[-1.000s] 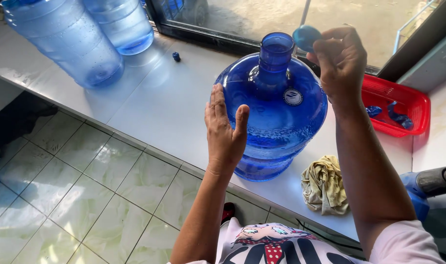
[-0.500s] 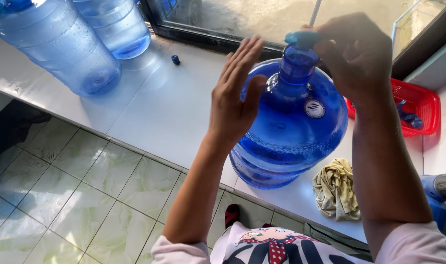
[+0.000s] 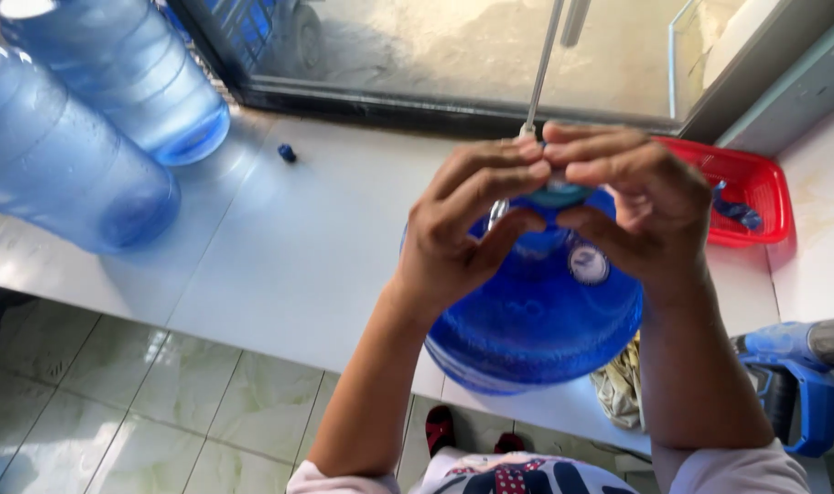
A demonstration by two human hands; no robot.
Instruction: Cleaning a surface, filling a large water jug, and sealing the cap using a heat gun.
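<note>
Standing upright at the near edge of the white counter (image 3: 279, 265), the deep-blue translucent water jug (image 3: 536, 320) bears a round pale sticker near its shoulder. Left hand (image 3: 462, 233) and right hand (image 3: 632, 197) pinch the teal cap (image 3: 556, 194) on its neck.

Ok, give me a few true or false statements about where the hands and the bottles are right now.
1. Both hands, left hand and right hand, are at the top of the dark blue water bottle. True.
2. The red basket sits left of that bottle. False: it is to its right, by the window.
3. Two pale blue bottles lie on the white counter at the left. True.
4. The left hand rests flat on the counter. False: it is raised at the bottle's neck.
5. A crumpled cloth lies by the bottle's base. True.
</note>
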